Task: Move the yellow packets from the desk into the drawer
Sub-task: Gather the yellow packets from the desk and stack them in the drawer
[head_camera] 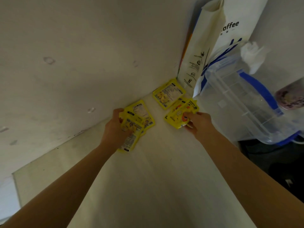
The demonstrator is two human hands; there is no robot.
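Note:
Several yellow packets lie on the white desk (161,162) near its back corner. My left hand (115,129) grips a small stack of yellow packets (139,119) at the wall side, thumb on top. My right hand (199,124) pinches the near edge of another pair of yellow packets (181,112). A further yellow packet (167,94) lies alone in the corner behind them, touched by neither hand. No drawer is in view.
A white paper coffee bag (213,46) stands in the corner against the wall. A clear plastic box with blue handles (238,102) sits right of the packets. A dark area (271,162) lies beyond the desk's right edge.

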